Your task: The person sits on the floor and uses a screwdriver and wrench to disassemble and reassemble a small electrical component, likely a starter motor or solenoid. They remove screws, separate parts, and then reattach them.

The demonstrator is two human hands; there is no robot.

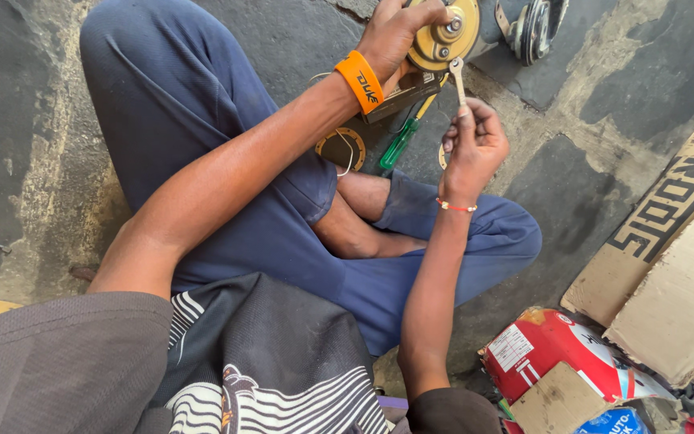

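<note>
Left hand (pixel 395 36), orange wristband at the wrist, closed around a round gold-coloured horn (pixel 446 36), held above the stone floor (pixel 604 96). Right hand (pixel 475 145) gripped on a small spanner (pixel 458 80), its head set against the horn's centre fitting. Green-handled screwdriver (pixel 399 145) lies on the floor beneath the hands. Second horn (pixel 536 28) just beyond. Cardboard (pixel 676 265) at right.
</note>
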